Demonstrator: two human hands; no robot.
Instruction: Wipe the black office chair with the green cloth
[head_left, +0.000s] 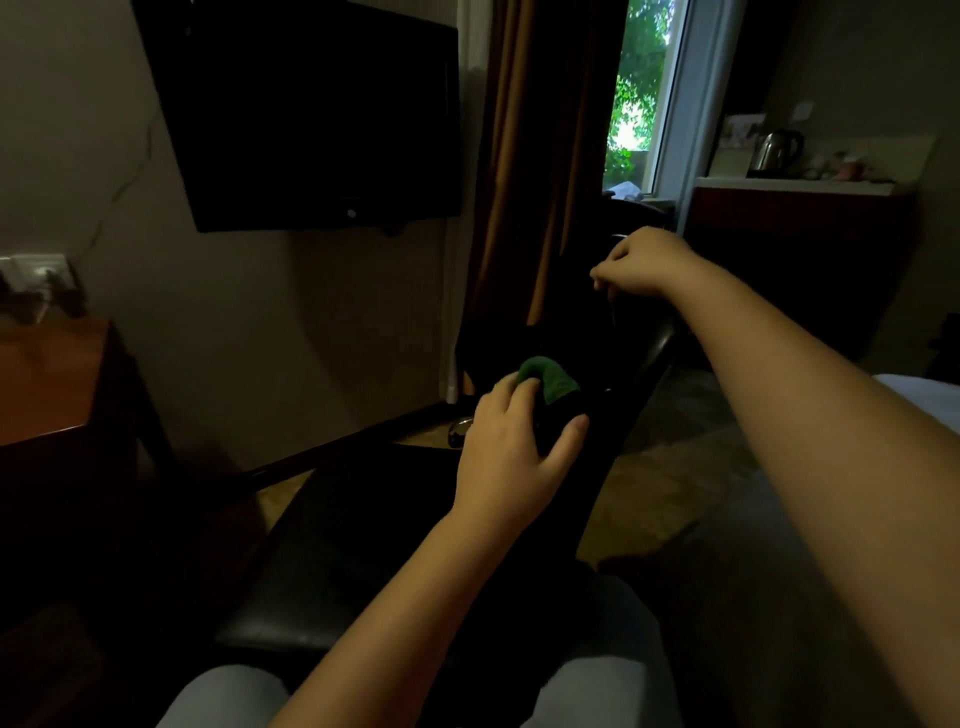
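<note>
The room is dim. In the centre of the frame the left hand (511, 447) presses the green cloth (549, 380) against the black office chair (363, 561), whose dark seat fills the lower middle of the frame and whose back rises toward the centre right. The left grip is closed around the cloth: fingers curl over its near edge, the thumb (571, 431) sits out to the right, and a rounded fold of green pokes up above the knuckles. The cloth lies on the lower part of the chair back, just above where it meets the seat.

The right hand (641, 262) reaches further up, in the centre right of the frame, and rests on the top edge of the chair back. Its fingers are curled down over the rim, pressed together on the chair; the fingertips themselves are lost in the dark.

In the upper left a black television (311, 114) hangs on the wall. A brown curtain (524, 156) hangs at upper centre beside a window (641, 78) showing green leaves. At upper right a table (795, 188) carries a metal kettle (776, 148). A wooden table (47, 384) stands at the left edge, and a white bed corner (924, 400) shows at the right edge. The person's pale trouser knees (223, 696) appear along the bottom.
</note>
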